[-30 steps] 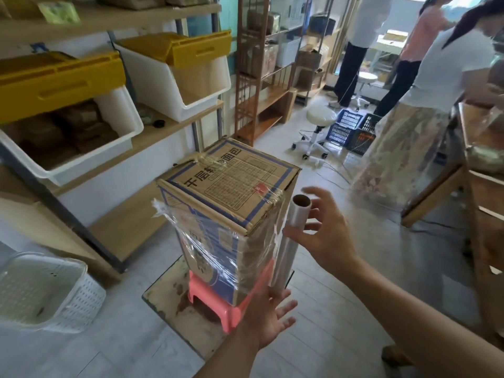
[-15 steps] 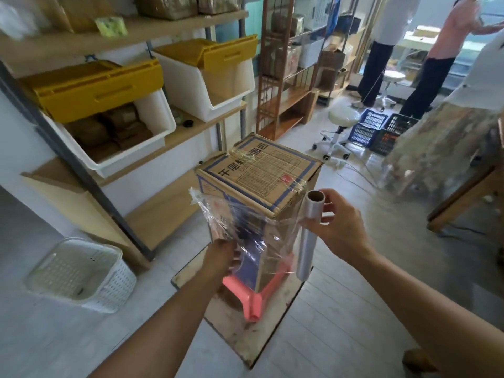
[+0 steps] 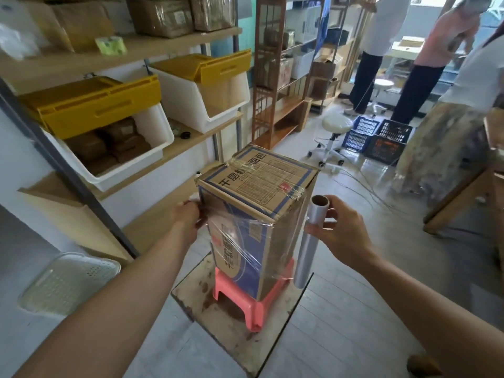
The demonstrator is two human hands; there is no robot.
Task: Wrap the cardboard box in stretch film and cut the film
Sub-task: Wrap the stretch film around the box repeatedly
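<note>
Cardboard box (image 3: 253, 214) stood on end on a pink plastic stool (image 3: 256, 301), itself on a scuffed board (image 3: 218, 317) on the floor, with stretch film (image 3: 240, 241) clinging round its sides. At its left edge the left hand (image 3: 188, 216) pressed flat on the film's loose end; if that hand slipped, the wrap would likely slacken or bunch. At the right, the right hand (image 3: 341, 233) closed round the upright film roll (image 3: 311, 238) just beside the box; too hard a pull could tip the tall box off the stool. Printed Chinese on the lid read partly 千层…面包; the rest was too small.
</note>
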